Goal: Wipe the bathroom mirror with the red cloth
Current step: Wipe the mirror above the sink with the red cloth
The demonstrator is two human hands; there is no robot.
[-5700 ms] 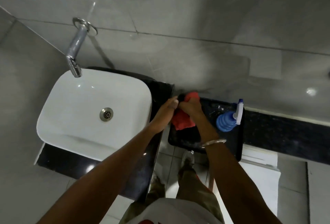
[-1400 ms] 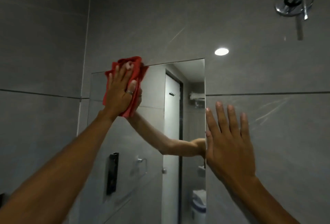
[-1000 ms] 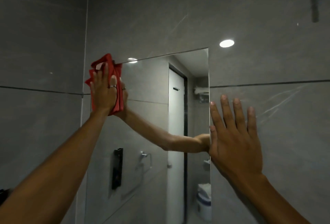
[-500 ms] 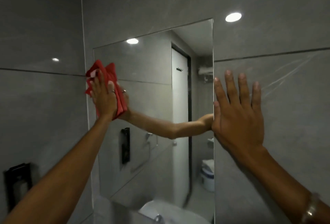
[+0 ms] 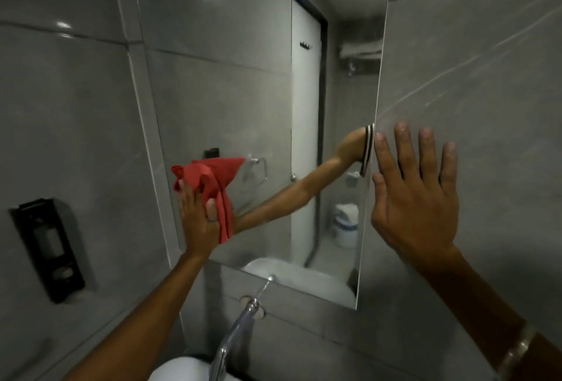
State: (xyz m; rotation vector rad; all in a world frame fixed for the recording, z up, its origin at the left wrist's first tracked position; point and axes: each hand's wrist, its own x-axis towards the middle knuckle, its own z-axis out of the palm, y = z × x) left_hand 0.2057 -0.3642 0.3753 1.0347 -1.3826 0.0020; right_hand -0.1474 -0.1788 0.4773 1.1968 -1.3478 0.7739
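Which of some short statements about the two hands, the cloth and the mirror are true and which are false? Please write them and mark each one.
1. The left hand presses the red cloth against the mirror. True.
2. The right hand grips a spray bottle. False: it is open and empty, with its fingers spread flat on the grey wall tile beside the mirror's right edge.
3. The cloth lies near the mirror's left edge, in its lower half. True.
4. A bracelet is on the left wrist. False: it is on the right wrist.
5. A metal tap comes out of the wall below the mirror. True.
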